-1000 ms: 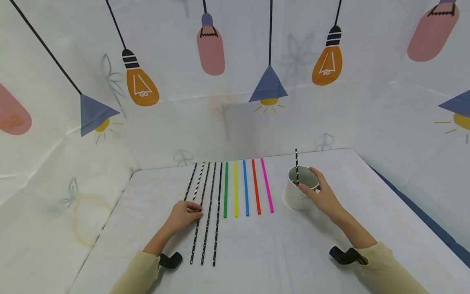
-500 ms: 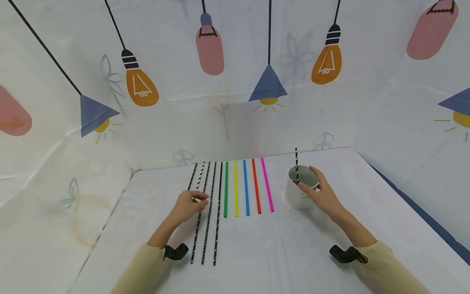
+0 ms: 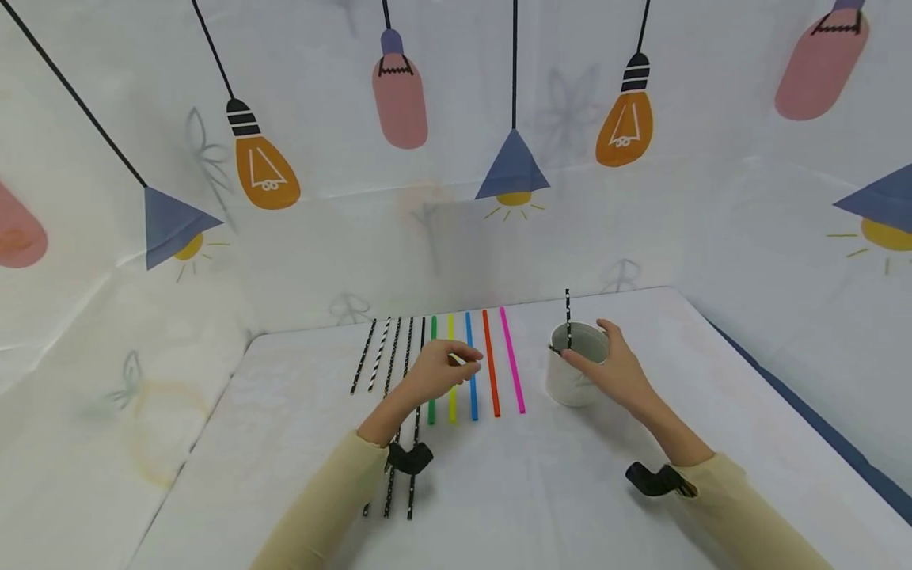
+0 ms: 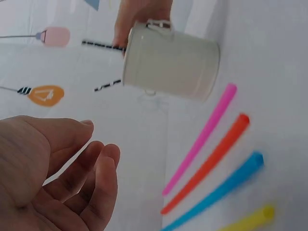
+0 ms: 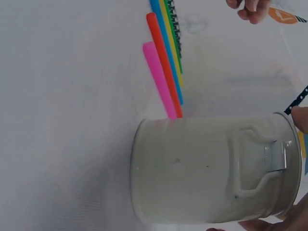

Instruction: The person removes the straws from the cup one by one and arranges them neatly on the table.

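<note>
My left hand (image 3: 445, 368) hovers over the green, yellow and blue straws, fingers loosely bent. In the left wrist view a gap shows between its thumb and fingers, with nothing in it. My right hand (image 3: 616, 372) grips a white cup (image 3: 570, 388) with small side handles, thumb at the near rim and fingers on the far side. A black dotted straw (image 3: 568, 309) rises from the cup; a second, short straw end (image 4: 108, 85) also sticks out past the rim in the left wrist view. Lying nearest the cup are a pink straw (image 3: 511, 360) and a red straw (image 3: 492, 364).
To the left, black patterned straws lie in a row, including a striped straw (image 3: 380, 354) and a short dotted straw (image 3: 363, 356). Three longer ones run under my left forearm. A lamp-print cloth hangs behind the white table (image 3: 513, 491).
My left hand has moved right and away from me, from over the black straws to over the coloured ones. My right hand keeps its hold on the cup. The view has shifted slightly.
</note>
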Action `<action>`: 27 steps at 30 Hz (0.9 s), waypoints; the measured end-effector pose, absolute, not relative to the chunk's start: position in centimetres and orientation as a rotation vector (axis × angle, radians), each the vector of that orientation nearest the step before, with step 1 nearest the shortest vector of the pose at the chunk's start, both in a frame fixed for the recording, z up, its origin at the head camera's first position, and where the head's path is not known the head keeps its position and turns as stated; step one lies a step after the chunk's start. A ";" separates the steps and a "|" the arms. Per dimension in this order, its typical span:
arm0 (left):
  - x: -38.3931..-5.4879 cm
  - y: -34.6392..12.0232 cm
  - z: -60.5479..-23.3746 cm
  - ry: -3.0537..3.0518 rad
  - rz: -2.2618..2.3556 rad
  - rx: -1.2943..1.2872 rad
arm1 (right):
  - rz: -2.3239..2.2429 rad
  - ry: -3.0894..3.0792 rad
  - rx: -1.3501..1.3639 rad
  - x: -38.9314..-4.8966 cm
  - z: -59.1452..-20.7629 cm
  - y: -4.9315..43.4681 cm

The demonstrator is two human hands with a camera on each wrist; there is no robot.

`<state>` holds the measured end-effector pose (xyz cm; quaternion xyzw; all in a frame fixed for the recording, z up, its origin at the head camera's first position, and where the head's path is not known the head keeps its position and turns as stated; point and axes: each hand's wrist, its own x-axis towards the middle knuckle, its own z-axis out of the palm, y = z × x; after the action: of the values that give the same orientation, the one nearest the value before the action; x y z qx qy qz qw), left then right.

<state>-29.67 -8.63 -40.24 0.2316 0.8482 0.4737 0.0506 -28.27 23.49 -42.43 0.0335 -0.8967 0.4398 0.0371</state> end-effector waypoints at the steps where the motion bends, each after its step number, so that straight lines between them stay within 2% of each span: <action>1: -29.8 -8.0 -40.2 2.575 1.440 0.714 | 1.312 -2.747 0.115 -28.4 -42.2 23.3; 7: -30.6 -4.2 -40.7 2.530 1.536 0.728 | 1.158 -2.751 0.163 -29.3 -41.7 22.6; 14: -31.3 -0.4 -41.3 2.477 1.749 0.648 | 1.214 -2.758 0.105 -29.5 -42.1 22.7; 27: -31.7 2.5 -41.7 2.433 1.964 0.595 | 1.303 -2.720 0.135 -29.1 -42.7 23.4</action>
<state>-31.67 2.54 -41.70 0.1870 0.7642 0.6169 -0.0210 -29.07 23.37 -42.65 0.0445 -0.8992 0.4308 0.0612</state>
